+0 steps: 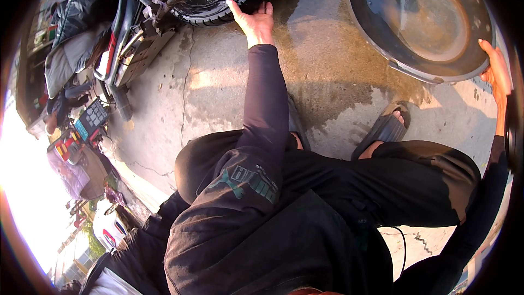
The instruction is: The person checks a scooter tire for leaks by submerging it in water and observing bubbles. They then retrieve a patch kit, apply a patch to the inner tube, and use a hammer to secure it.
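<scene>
My left hand (255, 25) is at the lower edge of a black motorcycle tyre (240, 1), its thumb against the near sidewall and its fingers on the far side of the tread. The tyre is on a wheel whose hub and metal parts show at the top. On the right, my right hand (497, 70) grips the rim of a large round dark basin (376, 38), thumb on the rim's top. Its other fingers are partly hidden. Cloudy water stands in the basin.
The concrete floor (158, 104) is cracked, with a wet patch (338, 90) beside the basin. The motorcycle's exhaust and frame parts (123, 49) fill the upper left. A teal-and-black case (91, 119) and red tools stand at far left. My sandalled foot (382, 134) is below the basin.
</scene>
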The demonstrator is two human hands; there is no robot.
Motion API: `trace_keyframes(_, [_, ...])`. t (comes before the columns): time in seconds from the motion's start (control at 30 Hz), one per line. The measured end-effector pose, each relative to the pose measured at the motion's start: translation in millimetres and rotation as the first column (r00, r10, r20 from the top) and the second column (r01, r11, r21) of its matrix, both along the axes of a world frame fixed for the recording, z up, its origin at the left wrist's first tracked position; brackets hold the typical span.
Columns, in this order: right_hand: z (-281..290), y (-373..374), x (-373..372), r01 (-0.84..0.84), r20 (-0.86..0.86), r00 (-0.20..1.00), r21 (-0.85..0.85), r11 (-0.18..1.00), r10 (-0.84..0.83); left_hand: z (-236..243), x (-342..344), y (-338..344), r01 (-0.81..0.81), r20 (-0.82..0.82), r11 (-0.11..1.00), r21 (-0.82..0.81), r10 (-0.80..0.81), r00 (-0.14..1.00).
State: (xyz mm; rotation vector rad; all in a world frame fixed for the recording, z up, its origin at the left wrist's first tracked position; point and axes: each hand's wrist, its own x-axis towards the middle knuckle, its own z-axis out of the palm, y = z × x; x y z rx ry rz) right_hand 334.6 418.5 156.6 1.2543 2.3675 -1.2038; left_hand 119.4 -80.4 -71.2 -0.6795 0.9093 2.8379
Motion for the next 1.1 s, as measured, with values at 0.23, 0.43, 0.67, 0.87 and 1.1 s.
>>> trace_keyframes(0.23, [1.7,1.1,1.6,-0.031,0.019,0.999,-0.023,0.999,0.032,2.4,-2.2,28.7,0.169,0.043,0.983,0.077,-0.172,0.984])
trace_keyframes(0.43, [1.6,-2.5,5.8,0.019,-0.036,0.999,0.026,0.999,-0.018,10.1,14.0,39.5,-0.061,0.078,0.998,0.034,0.058,0.995])
trace_keyframes(0.67, [3.9,0.9,8.3,0.016,-0.033,0.999,0.025,1.000,-0.015,14.8,-15.0,-11.8,-0.424,-0.067,0.867,-0.262,0.422,0.904])
trace_keyframes(0.87, [3.2,-2.4,4.1,-0.018,-0.005,1.000,-0.003,1.000,0.018,13.4,-6.5,-20.4,-0.323,-0.021,0.902,-0.287,0.331,0.943])
trace_keyframes(1.1, [1.2,5.5,5.8,-0.024,-0.008,1.000,-0.032,0.999,0.023,13.7,-5.3,-19.9,-0.319,0.020,0.907,-0.274,0.338,0.941])
